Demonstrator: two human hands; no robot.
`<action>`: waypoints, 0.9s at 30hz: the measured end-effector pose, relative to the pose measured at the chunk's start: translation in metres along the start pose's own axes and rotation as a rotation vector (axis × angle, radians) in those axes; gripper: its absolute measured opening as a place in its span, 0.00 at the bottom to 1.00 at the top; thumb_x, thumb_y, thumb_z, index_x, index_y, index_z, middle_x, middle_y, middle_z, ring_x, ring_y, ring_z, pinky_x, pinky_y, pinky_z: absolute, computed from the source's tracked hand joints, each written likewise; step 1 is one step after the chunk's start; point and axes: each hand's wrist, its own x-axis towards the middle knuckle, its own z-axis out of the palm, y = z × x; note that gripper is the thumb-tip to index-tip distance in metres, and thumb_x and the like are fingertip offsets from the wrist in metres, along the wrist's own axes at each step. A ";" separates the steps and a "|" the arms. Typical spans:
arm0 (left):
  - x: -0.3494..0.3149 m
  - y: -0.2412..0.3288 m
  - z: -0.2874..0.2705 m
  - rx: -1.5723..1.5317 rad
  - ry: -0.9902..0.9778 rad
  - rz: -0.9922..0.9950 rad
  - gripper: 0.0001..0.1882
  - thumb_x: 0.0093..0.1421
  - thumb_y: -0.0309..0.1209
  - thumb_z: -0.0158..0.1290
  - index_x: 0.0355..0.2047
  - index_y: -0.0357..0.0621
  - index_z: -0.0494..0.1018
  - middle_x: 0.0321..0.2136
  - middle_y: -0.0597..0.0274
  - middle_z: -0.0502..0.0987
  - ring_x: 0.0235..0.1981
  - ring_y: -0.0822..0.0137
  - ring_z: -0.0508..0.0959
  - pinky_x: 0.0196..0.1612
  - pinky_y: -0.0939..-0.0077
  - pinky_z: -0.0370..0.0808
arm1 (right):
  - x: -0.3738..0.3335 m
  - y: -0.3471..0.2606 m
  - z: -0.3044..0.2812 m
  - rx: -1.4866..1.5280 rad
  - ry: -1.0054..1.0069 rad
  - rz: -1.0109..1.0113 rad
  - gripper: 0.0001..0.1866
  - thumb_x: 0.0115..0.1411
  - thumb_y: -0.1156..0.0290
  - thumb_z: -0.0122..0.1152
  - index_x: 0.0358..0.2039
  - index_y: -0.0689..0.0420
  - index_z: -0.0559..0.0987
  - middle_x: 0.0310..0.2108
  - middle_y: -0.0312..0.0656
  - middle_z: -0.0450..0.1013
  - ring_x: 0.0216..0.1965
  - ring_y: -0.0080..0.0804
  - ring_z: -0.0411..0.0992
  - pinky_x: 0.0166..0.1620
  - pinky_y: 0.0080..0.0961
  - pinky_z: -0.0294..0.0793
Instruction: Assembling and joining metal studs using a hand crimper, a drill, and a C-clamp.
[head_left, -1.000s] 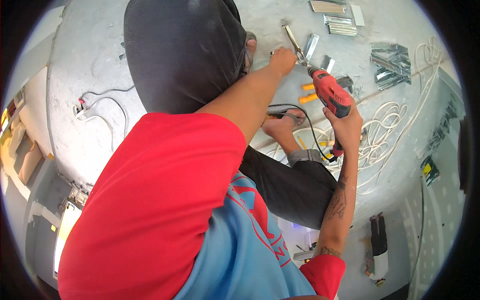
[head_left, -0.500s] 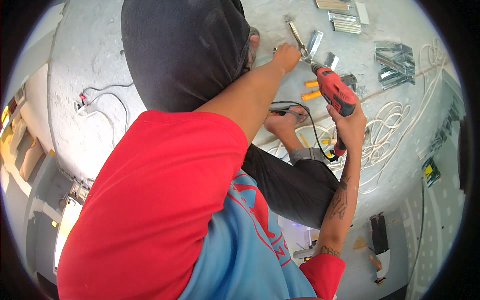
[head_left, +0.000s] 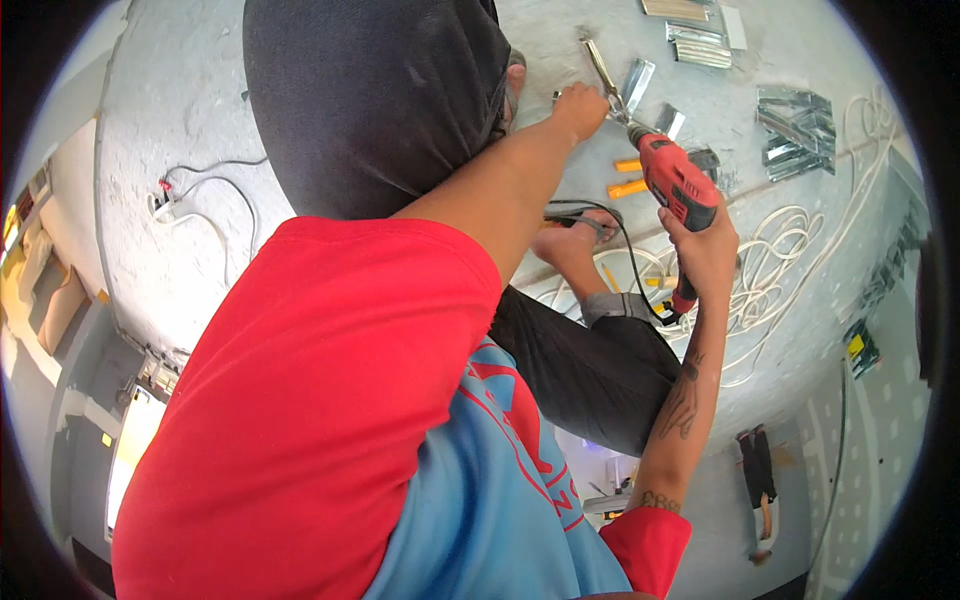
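My right hand (head_left: 706,250) is closed around the grip of a red and black corded power drill (head_left: 676,180). The drill points away from me, its front end at a small shiny metal piece (head_left: 618,108). My left hand (head_left: 582,110) is closed by that piece, fingers curled; what exactly they grip is partly hidden. A narrow metal strip (head_left: 598,62) extends beyond the left hand. Close by on the floor lie a short metal channel (head_left: 637,82), another metal offcut (head_left: 671,122) and a pair of yellow-orange tool handles (head_left: 627,188).
Coiled white cable (head_left: 775,265) spreads right of my foot. Stacked metal pieces (head_left: 700,48) and a pile of metal brackets (head_left: 797,130) lie farther off. A black cord (head_left: 632,262) runs by my leg. Another person (head_left: 760,490) is in the background at lower right.
The view has shifted slightly, and my hands and the drill keep the same position against the metal piece. The person in the background has changed posture.
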 end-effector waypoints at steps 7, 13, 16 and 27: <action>-0.001 0.001 -0.003 -0.012 -0.006 0.003 0.11 0.58 0.30 0.48 0.35 0.47 0.81 0.39 0.54 0.77 0.46 0.53 0.76 0.45 0.57 0.75 | 0.002 0.005 0.003 -0.004 0.009 0.004 0.31 0.45 0.63 0.73 0.50 0.57 0.74 0.40 0.50 0.79 0.43 0.46 0.78 0.46 0.35 0.75; -0.001 0.001 -0.002 0.011 -0.007 0.005 0.11 0.58 0.32 0.48 0.35 0.48 0.80 0.39 0.55 0.77 0.46 0.54 0.75 0.45 0.58 0.74 | 0.010 0.003 -0.001 -0.030 -0.046 0.026 0.31 0.45 0.63 0.73 0.50 0.57 0.74 0.39 0.51 0.79 0.42 0.47 0.78 0.45 0.36 0.75; -0.001 0.002 0.001 0.026 -0.003 0.007 0.11 0.59 0.32 0.48 0.35 0.49 0.80 0.39 0.56 0.77 0.46 0.54 0.75 0.45 0.58 0.74 | 0.013 0.003 -0.003 -0.071 -0.042 -0.010 0.31 0.44 0.63 0.73 0.50 0.57 0.74 0.38 0.52 0.79 0.42 0.47 0.79 0.45 0.36 0.75; 0.002 0.002 0.004 0.005 -0.016 -0.015 0.11 0.59 0.32 0.48 0.35 0.49 0.80 0.39 0.56 0.77 0.47 0.53 0.74 0.46 0.57 0.73 | 0.012 -0.007 -0.002 -0.097 -0.004 -0.114 0.30 0.45 0.67 0.71 0.50 0.56 0.74 0.38 0.54 0.78 0.42 0.52 0.77 0.45 0.39 0.76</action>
